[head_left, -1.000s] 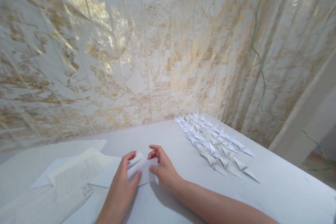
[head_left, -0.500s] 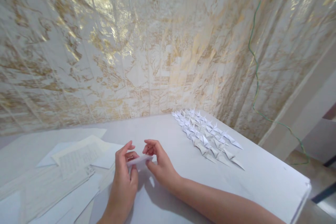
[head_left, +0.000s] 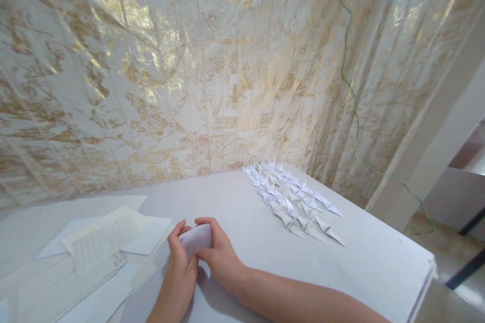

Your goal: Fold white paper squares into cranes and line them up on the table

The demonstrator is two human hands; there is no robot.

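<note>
Between my two hands is a small piece of folded white paper (head_left: 197,240), held just above the table with its broad face turned up toward me. My left hand (head_left: 181,252) grips its left edge, thumb at the near side and fingers behind. On the right edge, my right hand (head_left: 220,247) pinches it, with the index finger curled over the far top corner and the thumb at the bottom. Both thumbs come close together at the lower edge. The fingertips behind the paper are hidden.
Rows of folded paper cranes (head_left: 291,202) stand at the table's right rear. Loose paper sheets (head_left: 102,237), some printed, overlap on the left. The white table (head_left: 341,267) meets a gold-patterned wall covering (head_left: 182,86). A green-yellow wire (head_left: 356,111) hangs down at the right.
The paper has tilted from nearly edge-on to showing its broad face. My hands have drawn closer together, fingers now wrapped around its edges. The view has shifted slightly.
</note>
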